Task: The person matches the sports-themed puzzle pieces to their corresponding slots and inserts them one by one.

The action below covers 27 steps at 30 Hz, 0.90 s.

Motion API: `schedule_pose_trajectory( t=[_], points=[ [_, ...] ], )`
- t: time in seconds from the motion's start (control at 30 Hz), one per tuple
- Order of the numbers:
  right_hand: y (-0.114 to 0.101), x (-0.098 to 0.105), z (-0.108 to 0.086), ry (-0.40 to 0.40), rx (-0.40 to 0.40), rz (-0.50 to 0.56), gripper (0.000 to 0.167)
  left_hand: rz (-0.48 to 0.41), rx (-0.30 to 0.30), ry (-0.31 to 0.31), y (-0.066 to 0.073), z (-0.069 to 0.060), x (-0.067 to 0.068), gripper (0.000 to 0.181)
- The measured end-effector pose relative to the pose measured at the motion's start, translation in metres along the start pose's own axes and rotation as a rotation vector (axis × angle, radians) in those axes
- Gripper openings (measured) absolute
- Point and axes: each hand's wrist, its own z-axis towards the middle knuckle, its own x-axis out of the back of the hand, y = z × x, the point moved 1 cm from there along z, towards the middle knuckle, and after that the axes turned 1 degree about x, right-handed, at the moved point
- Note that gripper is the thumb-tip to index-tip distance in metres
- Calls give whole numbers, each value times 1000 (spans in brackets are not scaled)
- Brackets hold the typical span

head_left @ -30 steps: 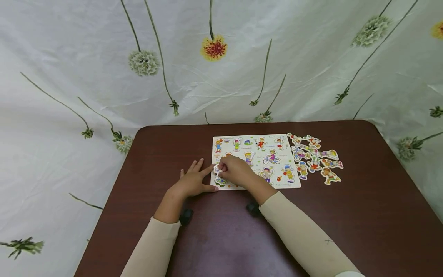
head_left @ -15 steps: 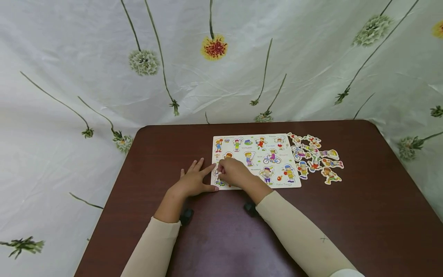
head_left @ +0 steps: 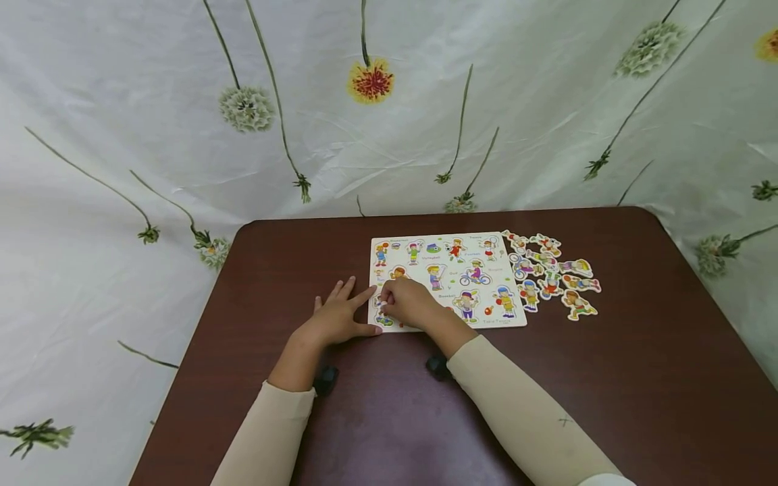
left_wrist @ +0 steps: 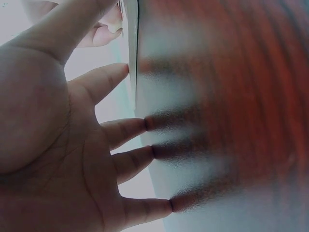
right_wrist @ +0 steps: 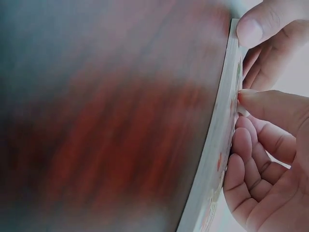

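White and printed with small bright figures, the board (head_left: 451, 286) lies flat on the worktop (head_left: 638, 378). The left hand (head_left: 337, 316) is spread at the board's 9 o'clock side, its thumb at the 8 o'clock corner and its forefinger at the edge beside it. The right hand (head_left: 410, 301) reaches over to about 8 o'clock on the board and pinches a small piece (right_wrist: 243, 110) between thumb and fingertips, the other fingers curled. Most of that piece is hidden; its pale edge shows in the right wrist view, down near the board's face, but whether it sits in a recess I cannot tell. Loose pieces (head_left: 550, 286) lie bunched at 3 o'clock of the board, some close together or overlapping.

The piece looks light and stiff, probably thin wood or dense card, so a gentle fingertip pinch should be enough. Its printed face may be a little slick, and slim parts of the outline could chip if bent; opposite edges across the broad middle seem the safest hold. Lying flat, such a piece would offer little rim, so lifting it likely calls for a fingernail under one side. The board, thicker at its edge, looks rigid yet light enough to slide, and is best steadied at a corner.
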Motion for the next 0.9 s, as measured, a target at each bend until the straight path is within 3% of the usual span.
schedule_pose_trajectory(
  t=[0.17,0.47,0.77,0.9],
  points=[
    [4,1,-5,17,-14,96,13,-4,-3,-3,-1,0,0,89],
    [16,21,-25,165,-91,458,25,2,9,2,0,2,0,90],
    [54,47,-49,362,-157,655,34,1,14,-2,0,1,0,91],
    [74,62,-65,422,-203,690,37,6,9,-1,-1,1,-1,91]
  ],
)
